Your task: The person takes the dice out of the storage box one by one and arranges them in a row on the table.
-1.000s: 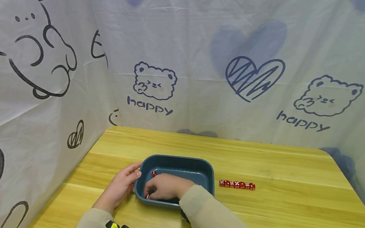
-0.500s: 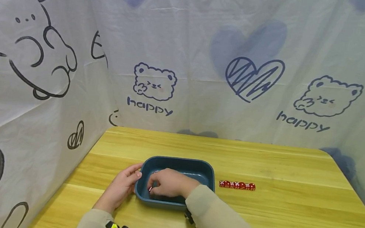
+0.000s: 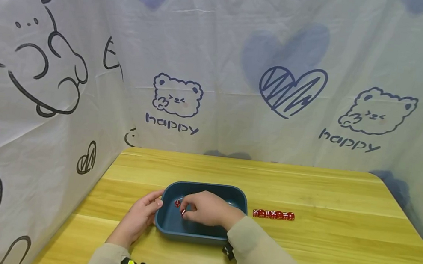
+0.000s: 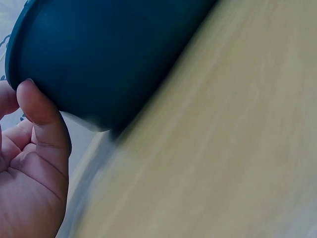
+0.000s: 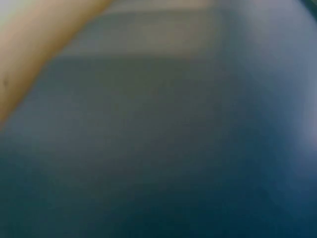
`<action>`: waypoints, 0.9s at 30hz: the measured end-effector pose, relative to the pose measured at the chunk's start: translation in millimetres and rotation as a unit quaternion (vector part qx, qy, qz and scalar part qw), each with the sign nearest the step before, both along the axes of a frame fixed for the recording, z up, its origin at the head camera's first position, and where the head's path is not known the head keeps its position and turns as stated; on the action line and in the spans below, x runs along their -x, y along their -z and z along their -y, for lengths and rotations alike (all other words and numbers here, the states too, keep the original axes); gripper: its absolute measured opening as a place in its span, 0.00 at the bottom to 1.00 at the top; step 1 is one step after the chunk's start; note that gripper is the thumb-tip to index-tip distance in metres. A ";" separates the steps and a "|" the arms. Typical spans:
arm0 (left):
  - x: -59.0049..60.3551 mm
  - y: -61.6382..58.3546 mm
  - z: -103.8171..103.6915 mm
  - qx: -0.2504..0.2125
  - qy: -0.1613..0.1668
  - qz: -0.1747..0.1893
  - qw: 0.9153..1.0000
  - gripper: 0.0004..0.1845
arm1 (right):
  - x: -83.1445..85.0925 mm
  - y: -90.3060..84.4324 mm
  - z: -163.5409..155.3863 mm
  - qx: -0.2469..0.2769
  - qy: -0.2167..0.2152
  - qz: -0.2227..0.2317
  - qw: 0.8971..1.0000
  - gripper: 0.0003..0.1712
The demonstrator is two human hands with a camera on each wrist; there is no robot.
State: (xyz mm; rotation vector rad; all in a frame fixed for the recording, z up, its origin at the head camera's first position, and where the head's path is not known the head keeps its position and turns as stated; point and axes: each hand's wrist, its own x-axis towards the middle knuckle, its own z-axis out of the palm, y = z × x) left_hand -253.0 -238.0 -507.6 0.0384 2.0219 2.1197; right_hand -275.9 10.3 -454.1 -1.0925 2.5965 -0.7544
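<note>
The left hand [image 3: 139,217] rests against the left wall of the dark blue tray [image 3: 205,188], fingers loose. Inside the tray's left part, the right hand [image 3: 207,209] pinches a red die [image 3: 183,212] — small, hard, light, probably slick, best nipped by opposite faces. Right of the tray lies a row of dice [image 3: 273,214]. The left wrist view alone shows the thumb [image 4: 42,119] touching the tray's outer wall — the right wrist view is a blur.

The backdrop cloth [image 3: 241,66] reads "happy" under both bears.

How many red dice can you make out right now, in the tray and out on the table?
About 7, unsure: one loose in the blue plastic tray at, one pinched by the right hand at, roughly five touching in the row of red dice. The hand may hide more.
</note>
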 end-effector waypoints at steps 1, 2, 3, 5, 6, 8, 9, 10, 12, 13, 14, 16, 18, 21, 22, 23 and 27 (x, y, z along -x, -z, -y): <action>-0.1 -0.2 -0.1 0.001 0.000 0.000 1.000 0.23 | -0.1 -0.9 -2.3 0.001 0.002 -0.003 1.000 0.05; -0.2 -0.5 -0.3 0.001 0.000 0.000 1.000 0.23 | 0.0 -1.9 -4.7 0.003 0.003 -0.008 1.000 0.05; -0.2 -0.8 -0.5 0.000 0.000 0.000 1.000 0.24 | 0.1 -2.4 -7.0 0.005 0.004 -0.010 1.000 0.06; -0.1 -1.1 -0.8 -0.004 0.001 -0.001 1.000 0.24 | 0.0 -3.6 -11.7 0.010 0.009 -0.015 1.000 0.06; 0.1 -1.1 -0.9 -0.005 0.002 -0.002 1.000 0.24 | -0.2 -4.2 -14.1 0.012 0.011 -0.017 1.000 0.06; 0.5 -1.0 -1.1 -0.008 0.005 -0.003 1.000 0.24 | -1.0 -5.4 -19.0 0.015 0.015 -0.017 1.000 0.06; 0.7 -0.8 -1.2 -0.010 0.005 -0.003 1.000 0.24 | -1.5 -6.0 -21.4 0.017 0.017 -0.016 1.000 0.06; 0.9 -0.6 -1.3 -0.011 0.007 -0.003 1.000 0.24 | -2.2 -6.5 -23.8 0.018 0.019 -0.015 1.000 0.06; 1.4 0.0 -1.5 -0.012 0.009 -0.004 1.000 0.24 | -3.5 -7.3 -28.6 0.021 0.022 -0.012 0.999 0.06; 1.6 0.2 -1.5 -0.012 0.009 -0.004 1.000 0.24 | -4.0 -7.7 -31.1 0.023 0.025 -0.009 0.999 0.06; 1.7 0.5 -1.5 -0.011 0.009 -0.004 1.000 0.24 | -4.4 -8.2 -33.4 0.025 0.027 -0.007 0.999 0.07; 1.8 0.8 -1.7 -0.010 0.010 -0.004 1.000 0.24 | -5.5 -8.9 -38.1 0.027 0.032 -0.006 0.999 0.07; 1.7 1.0 -1.7 -0.008 0.010 -0.004 1.000 0.24 | -6.4 -10.0 -42.5 0.030 0.038 -0.007 0.999 0.07; 1.4 1.4 -1.3 -0.010 0.011 -0.003 1.000 0.24 | -7.6 -10.6 -48.4 0.032 0.049 -0.015 0.998 0.07; 1.2 1.5 -1.1 -0.010 0.011 -0.002 1.000 0.24 | -7.7 -10.6 -50.2 0.033 0.052 -0.018 0.998 0.07; 1.1 1.5 -0.9 -0.011 0.011 -0.002 1.000 0.24 | -7.8 -10.6 -51.9 0.034 0.055 -0.021 0.998 0.07; 0.7 1.9 -0.3 -0.008 0.008 -0.004 1.000 0.24 | -8.2 -9.9 -58.7 0.035 0.059 -0.026 0.997 0.09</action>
